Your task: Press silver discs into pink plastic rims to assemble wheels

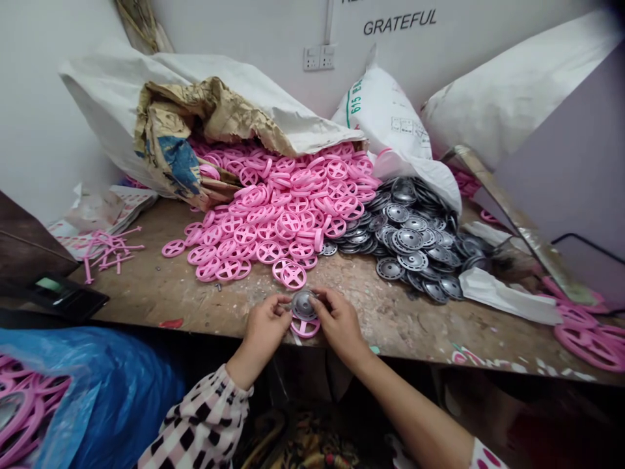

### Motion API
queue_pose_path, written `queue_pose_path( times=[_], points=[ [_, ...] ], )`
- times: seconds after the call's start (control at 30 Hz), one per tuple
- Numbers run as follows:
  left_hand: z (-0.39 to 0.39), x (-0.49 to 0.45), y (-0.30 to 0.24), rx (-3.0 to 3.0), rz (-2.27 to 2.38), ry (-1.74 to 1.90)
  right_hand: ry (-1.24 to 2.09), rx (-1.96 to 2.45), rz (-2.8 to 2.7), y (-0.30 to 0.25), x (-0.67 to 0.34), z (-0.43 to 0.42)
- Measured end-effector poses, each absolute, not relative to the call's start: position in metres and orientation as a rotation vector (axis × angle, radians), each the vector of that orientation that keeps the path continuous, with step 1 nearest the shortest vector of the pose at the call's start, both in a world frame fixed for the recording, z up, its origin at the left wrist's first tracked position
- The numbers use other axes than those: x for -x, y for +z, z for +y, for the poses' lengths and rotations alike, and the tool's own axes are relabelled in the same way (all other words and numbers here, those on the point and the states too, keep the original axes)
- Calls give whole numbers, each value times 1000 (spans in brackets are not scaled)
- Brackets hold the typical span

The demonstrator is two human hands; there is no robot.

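Between my two hands is a grey plastic wheel disc (303, 305), pinched at its edges near the table's front edge. My left hand (265, 326) grips its left side with thumb and fingertips. On the opposite side, my right hand (339, 324) has thumb and fingers closed on the disc. Directly below the disc lies a pink spoked wheel (305, 328), partly covered by it. Whether the two touch I cannot tell. Just beyond my fingers, another pink wheel (293, 276) rests at the front of a large pink pile (288, 221).
A pile of grey discs (410, 241) lies right of the pink one. Behind stand white sacks (385, 111). At left are pink sticks (110, 251), a black device (66, 296) and a blue bag (112, 391) of pink parts. Large pink rings (588, 345) lie far right.
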State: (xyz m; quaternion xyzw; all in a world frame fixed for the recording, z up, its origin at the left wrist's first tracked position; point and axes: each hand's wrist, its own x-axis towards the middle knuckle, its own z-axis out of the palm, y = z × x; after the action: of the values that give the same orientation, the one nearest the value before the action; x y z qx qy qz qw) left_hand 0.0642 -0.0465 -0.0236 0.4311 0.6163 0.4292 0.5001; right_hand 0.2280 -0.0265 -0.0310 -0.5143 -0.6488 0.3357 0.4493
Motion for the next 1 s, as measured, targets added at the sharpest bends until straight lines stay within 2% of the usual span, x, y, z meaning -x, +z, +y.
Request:
queue_pose_path(
  times=[0.13,0.4,0.63,1.0],
  points=[
    [-49,-62,-21,-1057,1435,998,795,1303,-1662,-35,-228,-25],
    [-62,-68,-15,-1598,1535,901,680,1311,-1871,-33,-229,-27],
    [-63,-69,-21,-1702,1550,851,583,1441,-2120,-22,-229,-35],
    [-67,-68,-20,-1696,1489,848,812,1432,-2018,-24,-234,-33]
  ],
)
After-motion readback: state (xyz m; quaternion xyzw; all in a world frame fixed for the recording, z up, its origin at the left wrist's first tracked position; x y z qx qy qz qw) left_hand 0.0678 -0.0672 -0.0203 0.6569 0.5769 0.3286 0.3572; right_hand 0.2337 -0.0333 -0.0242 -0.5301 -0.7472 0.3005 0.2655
